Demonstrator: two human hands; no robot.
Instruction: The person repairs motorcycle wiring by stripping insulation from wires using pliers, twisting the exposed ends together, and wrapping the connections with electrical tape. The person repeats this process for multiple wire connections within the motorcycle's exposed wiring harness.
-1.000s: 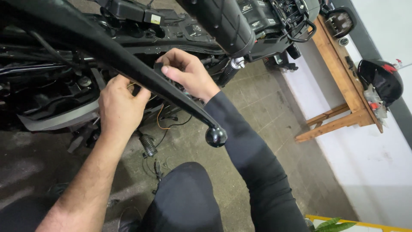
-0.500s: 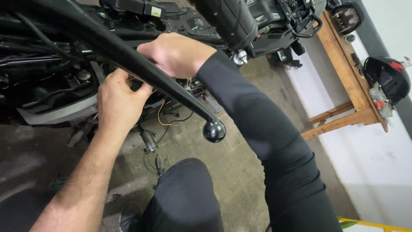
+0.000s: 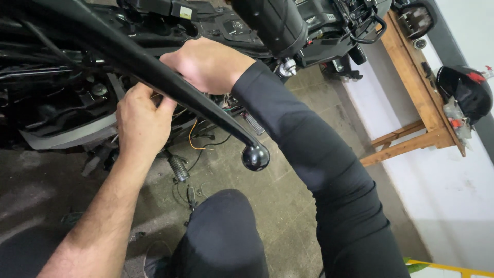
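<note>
I spot one label only: small rectangular pale-yellow sticker (image 3: 186,12) with dark print, on black boxy part at top of view, just above my right hand's knuckles, upper centre-left. Print too small to make out. No packages, signs or screens that I can see anywhere else in view.

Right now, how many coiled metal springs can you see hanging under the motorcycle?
2. One spring hangs below the left hand, beside the orange wire. The other spring sits under the right hand, partly behind the black lever. More may be hidden behind the hands.
</note>
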